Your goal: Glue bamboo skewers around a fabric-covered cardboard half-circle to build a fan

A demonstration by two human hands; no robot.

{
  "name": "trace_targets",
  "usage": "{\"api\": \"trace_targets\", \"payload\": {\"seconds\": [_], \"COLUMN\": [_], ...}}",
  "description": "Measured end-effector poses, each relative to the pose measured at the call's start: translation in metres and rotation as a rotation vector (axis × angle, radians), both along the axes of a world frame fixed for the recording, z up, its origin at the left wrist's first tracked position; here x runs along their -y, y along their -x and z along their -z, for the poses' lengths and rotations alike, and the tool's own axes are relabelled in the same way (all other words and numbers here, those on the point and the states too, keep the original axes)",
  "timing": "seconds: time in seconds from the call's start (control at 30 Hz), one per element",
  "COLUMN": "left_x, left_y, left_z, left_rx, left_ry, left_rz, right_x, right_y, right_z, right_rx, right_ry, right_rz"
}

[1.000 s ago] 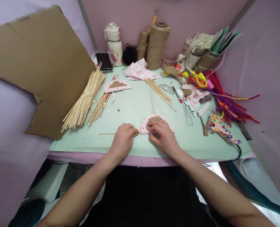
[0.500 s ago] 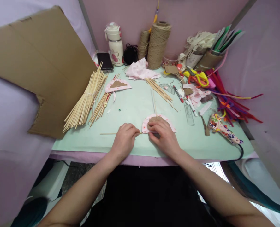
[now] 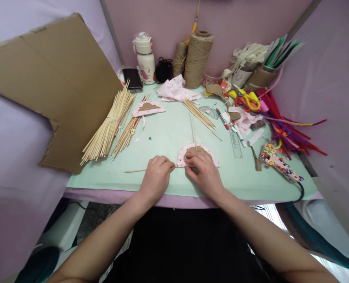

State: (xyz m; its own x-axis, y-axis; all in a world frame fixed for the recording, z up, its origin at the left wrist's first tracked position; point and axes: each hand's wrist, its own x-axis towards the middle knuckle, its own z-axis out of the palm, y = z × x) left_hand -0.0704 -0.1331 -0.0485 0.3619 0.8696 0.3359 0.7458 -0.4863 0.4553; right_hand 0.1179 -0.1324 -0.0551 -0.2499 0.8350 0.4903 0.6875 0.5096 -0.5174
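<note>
My left hand (image 3: 157, 173) is closed in a pinch on a thin wooden stick (image 3: 135, 171), whose tail sticks out to the left. The stick's other end meets the straight lower edge of a half-round cardboard piece (image 3: 181, 157) rimmed with pink-patterned fabric. Over that piece rests my right hand (image 3: 204, 169), fingers curled and gripping its lower edge; the fingertips partly cover it. Another stick (image 3: 193, 131) runs upward from the curved top of the piece. A second fabric-edged half-round (image 3: 148, 107) lies farther back on the left.
At left, a bundle of wooden sticks (image 3: 108, 127) leans near a large cardboard sheet (image 3: 59, 86). Twine spools (image 3: 198, 59) and a bottle (image 3: 146, 65) stand at the back. Scissors (image 3: 252, 100), pipe cleaners (image 3: 283, 131) and a patterned glue gun (image 3: 280, 163) lie on the right.
The view has shifted slightly. The stick's left tail dips a little lower than before, while both hands keep nearly the same place and grip.
</note>
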Motion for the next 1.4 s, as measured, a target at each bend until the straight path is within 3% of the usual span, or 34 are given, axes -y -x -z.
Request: {"api": "trace_targets", "payload": {"seconds": [0.43, 1.03, 1.23, 1.4], "left_x": [-0.015, -0.015, -0.015, -0.015], "left_y": [0.002, 0.003, 0.004, 0.004], "left_z": [-0.003, 0.0, 0.0, 0.0], "left_rx": [0.0, 0.043, 0.045, 0.048], "left_ry": [0.038, 0.06, 0.059, 0.07], "left_rz": [0.101, 0.108, 0.1, 0.106], "right_x": [-0.001, 0.0, -0.002, -0.001], "right_y": [-0.003, 0.004, -0.003, -0.001], "right_z": [0.001, 0.0, -0.001, -0.001], "right_rx": [0.007, 0.031, -0.014, -0.015], "right_ry": [0.022, -0.002, 0.062, 0.038], "right_rz": [-0.03, 0.021, -0.053, -0.019]}}
